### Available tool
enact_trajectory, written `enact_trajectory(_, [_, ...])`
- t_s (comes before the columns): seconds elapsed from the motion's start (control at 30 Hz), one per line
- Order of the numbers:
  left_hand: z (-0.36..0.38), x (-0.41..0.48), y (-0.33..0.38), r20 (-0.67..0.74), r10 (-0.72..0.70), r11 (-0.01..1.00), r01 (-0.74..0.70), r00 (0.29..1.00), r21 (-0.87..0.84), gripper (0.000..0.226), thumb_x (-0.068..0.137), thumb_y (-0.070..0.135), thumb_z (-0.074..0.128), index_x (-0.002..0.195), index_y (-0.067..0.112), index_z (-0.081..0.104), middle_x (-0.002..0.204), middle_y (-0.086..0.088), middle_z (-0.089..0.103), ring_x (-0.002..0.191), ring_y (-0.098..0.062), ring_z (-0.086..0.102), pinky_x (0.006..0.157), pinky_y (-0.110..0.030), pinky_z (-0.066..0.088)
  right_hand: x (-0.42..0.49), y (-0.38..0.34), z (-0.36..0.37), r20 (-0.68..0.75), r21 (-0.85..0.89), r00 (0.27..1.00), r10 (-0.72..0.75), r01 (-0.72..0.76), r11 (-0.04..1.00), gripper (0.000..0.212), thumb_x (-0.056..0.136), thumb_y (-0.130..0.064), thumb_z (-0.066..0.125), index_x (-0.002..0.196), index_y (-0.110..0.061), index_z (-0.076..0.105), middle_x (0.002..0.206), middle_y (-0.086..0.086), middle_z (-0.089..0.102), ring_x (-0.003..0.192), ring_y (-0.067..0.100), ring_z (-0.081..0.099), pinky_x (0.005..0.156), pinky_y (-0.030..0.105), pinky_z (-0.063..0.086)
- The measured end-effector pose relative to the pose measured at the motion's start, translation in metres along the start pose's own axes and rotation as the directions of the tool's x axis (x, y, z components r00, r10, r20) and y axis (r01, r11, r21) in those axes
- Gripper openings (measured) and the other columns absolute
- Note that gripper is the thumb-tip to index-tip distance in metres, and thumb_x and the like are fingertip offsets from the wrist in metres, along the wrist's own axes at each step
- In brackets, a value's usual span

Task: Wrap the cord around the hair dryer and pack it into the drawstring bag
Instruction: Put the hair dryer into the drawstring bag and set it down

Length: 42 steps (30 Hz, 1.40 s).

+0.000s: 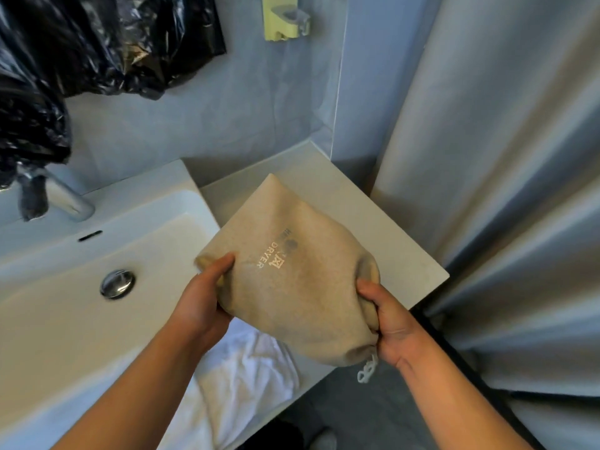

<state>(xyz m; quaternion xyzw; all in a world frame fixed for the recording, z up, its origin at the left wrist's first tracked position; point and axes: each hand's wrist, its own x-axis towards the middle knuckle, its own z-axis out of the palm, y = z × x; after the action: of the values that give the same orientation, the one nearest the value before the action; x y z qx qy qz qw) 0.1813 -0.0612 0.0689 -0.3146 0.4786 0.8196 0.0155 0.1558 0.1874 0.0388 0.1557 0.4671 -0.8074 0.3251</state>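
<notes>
A beige drawstring bag [292, 274] printed with "DRYER" bulges as if something fills it; the hair dryer and its cord are hidden from view. I hold the bag above the counter with both hands. My left hand [204, 297] grips its left edge. My right hand [386, 323] clutches the gathered mouth end at the lower right. A white drawstring [368, 368] dangles below that hand.
A white sink [81, 303] with a chrome drain [117, 283] and faucet [61, 196] lies to the left. A pale counter [373, 222] sits under the bag, a white towel [246, 378] below it. Black plastic bags [97, 43] hang top left. A grey curtain [503, 190] fills the right.
</notes>
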Motion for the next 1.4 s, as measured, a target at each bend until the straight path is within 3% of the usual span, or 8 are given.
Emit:
enact_trajectory(0.17, [0.026,0.021,-0.003,0.031,-0.007,1.0,0.007,0.999,0.016,0.03,0.093,0.025,0.059,0.122,0.018,0.061,0.114,-0.007,0.073,0.109,-0.024,0.067,0.096,-0.046,0.049,0.013,-0.017,-0.02,-0.029,-0.01,1.0,0.006,-0.006,1.0,0.055,0.057,-0.03,0.074,0.107,-0.009,0.067,0.084,0.012,0.077,0.074,0.023,0.074,0.058,0.032,0.058])
enact_trajectory(0.37, [0.056,0.058,-0.01,0.05,-0.036,0.999,0.037,0.998,-0.018,0.024,0.094,0.024,0.058,0.116,0.017,0.065,0.104,-0.005,0.077,0.094,-0.019,0.072,0.081,-0.038,0.053,0.042,-0.049,-0.039,-0.121,-0.048,0.992,0.023,-0.029,0.998,0.054,0.062,-0.033,0.07,0.111,-0.011,0.067,0.086,0.011,0.077,0.074,0.023,0.074,0.066,0.034,0.055])
enact_trajectory(0.5, [0.073,0.096,-0.011,0.013,-0.093,0.992,0.094,0.996,-0.087,0.038,0.089,0.029,0.064,0.125,0.017,0.062,0.113,-0.006,0.074,0.106,-0.023,0.068,0.088,-0.042,0.051,0.073,-0.08,-0.048,-0.161,-0.102,0.986,0.041,-0.058,0.993,0.053,0.063,-0.028,0.077,0.113,-0.013,0.066,0.083,0.008,0.077,0.071,0.02,0.074,0.067,0.034,0.052])
enact_trajectory(0.67, [0.091,0.147,-0.014,-0.056,-0.117,0.975,0.103,0.992,-0.199,0.026,0.091,0.025,0.061,0.116,0.02,0.065,0.101,-0.002,0.077,0.093,-0.018,0.071,0.08,-0.04,0.052,0.131,-0.115,-0.053,-0.152,-0.174,0.986,0.063,-0.089,0.981,0.067,0.053,-0.03,0.078,0.117,-0.014,0.065,0.095,0.013,0.077,0.08,0.024,0.074,0.069,0.036,0.053])
enact_trajectory(0.87, [0.103,0.189,-0.002,-0.131,-0.13,0.949,0.085,0.983,-0.305,0.016,0.093,0.022,0.059,0.107,0.02,0.065,0.095,0.0,0.078,0.098,-0.02,0.068,0.085,-0.04,0.052,0.193,-0.148,-0.049,-0.109,-0.217,0.986,0.125,-0.146,0.965,0.062,0.063,-0.029,0.068,0.121,-0.007,0.063,0.09,0.014,0.077,0.076,0.024,0.074,0.055,0.032,0.058])
enact_trajectory(1.07, [0.103,0.211,0.003,-0.187,-0.131,0.898,0.037,0.974,-0.438,0.022,0.093,0.022,0.058,0.112,0.016,0.067,0.105,-0.005,0.076,0.099,-0.021,0.07,0.09,-0.042,0.052,0.231,-0.166,-0.04,-0.067,-0.269,0.988,0.138,-0.151,0.951,0.069,0.064,-0.028,0.076,0.127,-0.009,0.058,0.1,0.015,0.075,0.086,0.026,0.073,0.064,0.036,0.058])
enact_trajectory(1.23, [0.104,0.229,-0.002,-0.242,-0.131,0.852,-0.016,0.961,-0.524,0.027,0.095,0.025,0.055,0.117,0.014,0.065,0.107,-0.008,0.076,0.101,-0.023,0.07,0.092,-0.044,0.052,0.265,-0.176,-0.031,-0.056,-0.328,0.994,0.09,-0.104,0.939,0.053,0.072,-0.026,0.073,0.121,-0.011,0.061,0.094,0.012,0.075,0.086,0.027,0.071,0.075,0.04,0.055])
enact_trajectory(1.4, [0.105,0.251,-0.012,-0.334,-0.129,0.798,-0.102,0.934,-0.593,0.026,0.096,0.027,0.053,0.115,0.014,0.065,0.105,-0.008,0.076,0.094,-0.021,0.074,0.081,-0.041,0.056,0.314,-0.192,-0.021,-0.049,-0.483,0.994,0.1,-0.111,0.869,0.06,0.065,-0.038,0.079,0.118,-0.013,0.064,0.107,0.014,0.073,0.097,0.031,0.07,0.074,0.041,0.055])
